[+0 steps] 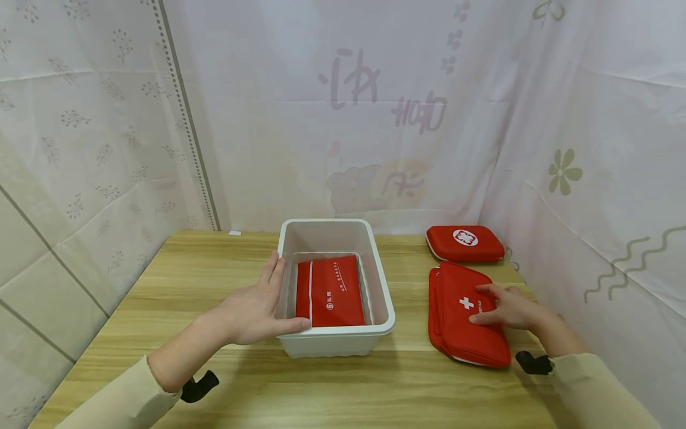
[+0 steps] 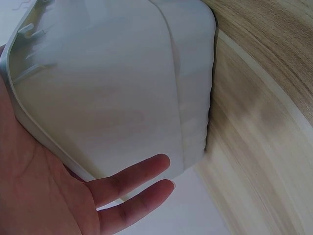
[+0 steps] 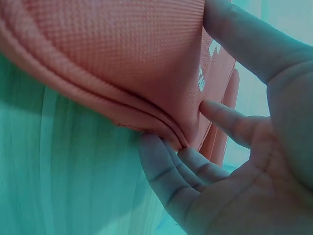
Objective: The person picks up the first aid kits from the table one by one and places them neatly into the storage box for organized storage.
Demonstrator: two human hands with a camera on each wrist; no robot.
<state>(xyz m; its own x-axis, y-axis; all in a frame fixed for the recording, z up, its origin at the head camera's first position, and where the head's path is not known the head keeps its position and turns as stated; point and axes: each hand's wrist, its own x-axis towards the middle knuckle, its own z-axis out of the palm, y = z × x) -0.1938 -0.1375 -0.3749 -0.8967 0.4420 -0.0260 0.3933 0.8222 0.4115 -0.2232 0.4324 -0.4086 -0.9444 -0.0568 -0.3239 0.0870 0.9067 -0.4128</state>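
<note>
My left hand [image 1: 254, 313] rests against the left rim of a white plastic bin [image 1: 382, 280], its thumb lying over the front corner. In the left wrist view two straight fingers [image 2: 132, 178] reach along the bin's outer wall. A flat red pouch [image 1: 334, 292] with white lettering and a white stripe lies inside the bin. To the right, my right hand [image 1: 511, 307] holds the right edge of a red first-aid bag [image 1: 461, 322] marked with a white cross. Its thumb and index finger are on the top face, while other fingers [image 3: 164, 171] curl at the edge seam.
Behind the first-aid bag sits a red hard case [image 1: 445, 241] with a round white emblem. A small white piece [image 1: 234, 233] lies at the table's back edge. Printed curtains [image 1: 268, 149] hang behind and on both sides of the wood-grain table [image 1: 225, 393].
</note>
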